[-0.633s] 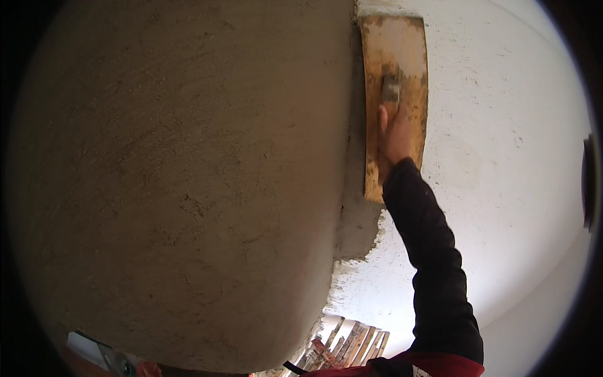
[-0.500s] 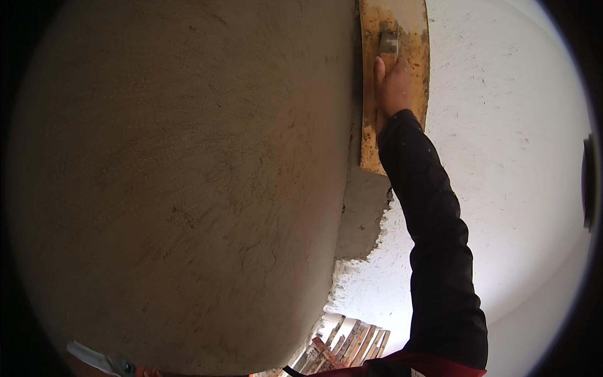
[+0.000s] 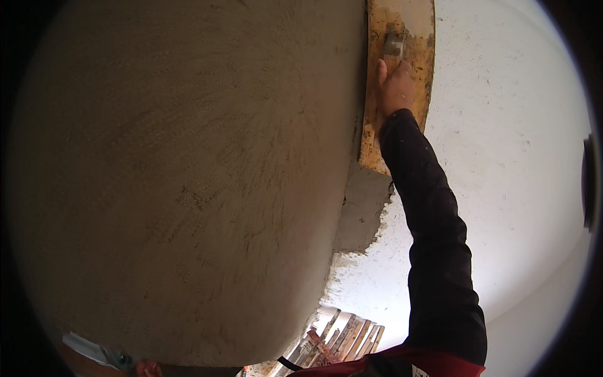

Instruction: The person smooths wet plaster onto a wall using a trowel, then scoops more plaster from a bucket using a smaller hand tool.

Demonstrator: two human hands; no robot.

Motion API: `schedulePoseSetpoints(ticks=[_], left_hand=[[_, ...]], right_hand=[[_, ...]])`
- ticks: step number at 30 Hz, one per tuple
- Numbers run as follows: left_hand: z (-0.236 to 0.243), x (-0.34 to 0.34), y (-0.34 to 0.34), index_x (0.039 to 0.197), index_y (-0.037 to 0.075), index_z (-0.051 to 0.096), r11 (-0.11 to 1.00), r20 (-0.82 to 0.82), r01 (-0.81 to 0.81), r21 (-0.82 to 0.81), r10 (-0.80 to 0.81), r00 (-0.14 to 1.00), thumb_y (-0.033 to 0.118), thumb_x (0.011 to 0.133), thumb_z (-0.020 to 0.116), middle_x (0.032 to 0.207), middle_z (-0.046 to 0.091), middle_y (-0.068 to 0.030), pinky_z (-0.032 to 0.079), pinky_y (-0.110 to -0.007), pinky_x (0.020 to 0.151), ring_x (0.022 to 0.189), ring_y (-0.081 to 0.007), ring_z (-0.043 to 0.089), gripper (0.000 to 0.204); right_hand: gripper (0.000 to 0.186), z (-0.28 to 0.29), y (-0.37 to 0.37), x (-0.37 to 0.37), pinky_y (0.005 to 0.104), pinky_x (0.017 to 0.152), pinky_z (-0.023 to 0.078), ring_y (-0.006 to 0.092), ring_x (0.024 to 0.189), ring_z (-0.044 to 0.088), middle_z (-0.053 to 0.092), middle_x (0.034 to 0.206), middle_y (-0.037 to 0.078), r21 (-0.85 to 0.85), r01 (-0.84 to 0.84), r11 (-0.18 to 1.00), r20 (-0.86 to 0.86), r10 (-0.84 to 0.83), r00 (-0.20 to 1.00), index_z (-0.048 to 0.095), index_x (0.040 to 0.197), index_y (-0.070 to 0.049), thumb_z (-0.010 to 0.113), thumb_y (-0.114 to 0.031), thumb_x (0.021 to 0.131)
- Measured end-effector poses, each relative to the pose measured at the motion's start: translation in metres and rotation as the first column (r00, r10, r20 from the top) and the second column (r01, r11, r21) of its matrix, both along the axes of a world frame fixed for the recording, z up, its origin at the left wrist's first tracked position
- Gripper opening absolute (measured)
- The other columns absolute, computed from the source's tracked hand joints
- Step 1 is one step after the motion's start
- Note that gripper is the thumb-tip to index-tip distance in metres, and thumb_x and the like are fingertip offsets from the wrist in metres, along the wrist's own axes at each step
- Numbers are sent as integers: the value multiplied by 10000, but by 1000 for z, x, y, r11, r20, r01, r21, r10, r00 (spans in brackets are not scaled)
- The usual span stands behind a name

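Note:
My right hand [image 3: 397, 87] is closed round the handle of a long wooden plastering float [image 3: 418, 31], its arm stretched up and away. The float lies against the strip where grey plaster meets the white surface, its long edge beside the plastered face. Below its near end a patch of grey mortar [image 3: 364, 210] shows, ragged along its right side. At the lower left edge the curled fingers of my left hand [image 3: 149, 369] just show. Beside them is a pale, flat, blade-like tool [image 3: 94, 350]; most of that hand and its grip are hidden.
A broad grey plastered surface [image 3: 207, 182] with rough streaks fills the left. To the right stretches a white surface [image 3: 502, 163] with small specks. Wooden slats or planks [image 3: 352, 339] lie at the bottom, near my right sleeve. A dark object [image 3: 588, 185] sits at the far right rim.
The float has tilted slightly, its far end shifting a little to the right. My right hand keeps its hold. At the bottom left, the fingers of my left hand show a little more.

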State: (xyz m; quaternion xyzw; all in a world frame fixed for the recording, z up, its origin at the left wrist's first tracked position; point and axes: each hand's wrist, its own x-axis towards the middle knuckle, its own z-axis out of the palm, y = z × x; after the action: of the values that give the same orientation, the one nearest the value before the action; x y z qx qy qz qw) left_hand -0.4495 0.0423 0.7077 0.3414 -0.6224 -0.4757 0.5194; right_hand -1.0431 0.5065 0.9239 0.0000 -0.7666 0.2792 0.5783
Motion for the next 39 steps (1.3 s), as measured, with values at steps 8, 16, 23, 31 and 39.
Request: schedulePoseSetpoints(ticks=[8, 16, 23, 31, 39], left_hand=[[0, 1, 9, 1321, -19, 474, 844, -555, 522, 121, -378, 741, 494, 957, 462, 1182, 607, -208, 484, -418, 864, 1037, -308, 603, 628], [28, -41, 64, 1306, -35, 484, 920, 231, 182, -347, -105, 967, 523, 982, 384, 1176, 612, -222, 514, -418, 797, 991, -348, 626, 653], [-1, -46, 44, 1325, -39, 480, 611, 471, 187, -769, 345, 812, 322, 1017, 333, 1173, 601, -278, 509, -409, 784, 960, -431, 599, 496], [14, -74, 58, 1306, -12, 506, 911, 97, 198, -362, -175, 980, 305, 1016, 359, 1152, 625, -211, 483, -420, 778, 930, -334, 620, 454], [35, -34, 64, 1225, 0, 572, 930, 118, 172, -325, -141, 983, 352, 993, 426, 1091, 648, -211, 491, -447, 773, 901, -335, 630, 446]], right_hand=[[389, -169, 2, 81, 524, 568, 467, 512, 677, 585, 585, 745, 320, 1, -120, 993, 181, 118, 976, 434, 1065, 56, 590, -273, 927], [445, -90, 52, 63, 472, 730, 482, 466, 856, 603, 617, 934, 308, -68, -129, 989, 41, 132, 990, 471, 1164, 78, 597, -282, 934], [489, -79, 23, 25, 516, 658, 466, 504, 773, 577, 588, 842, 323, -9, -183, 983, 143, 182, 973, 416, 1135, 84, 608, -307, 913], [537, -310, 79, 103, 510, 766, 464, 500, 929, 565, 549, 1022, 344, -71, -263, 962, 450, 267, 852, 397, 1210, 100, 629, -266, 895], [473, -45, 90, 64, 499, 641, 476, 466, 742, 603, 611, 832, 298, -84, -127, 988, 4, 127, 992, 453, 1121, 68, 592, -344, 933]])
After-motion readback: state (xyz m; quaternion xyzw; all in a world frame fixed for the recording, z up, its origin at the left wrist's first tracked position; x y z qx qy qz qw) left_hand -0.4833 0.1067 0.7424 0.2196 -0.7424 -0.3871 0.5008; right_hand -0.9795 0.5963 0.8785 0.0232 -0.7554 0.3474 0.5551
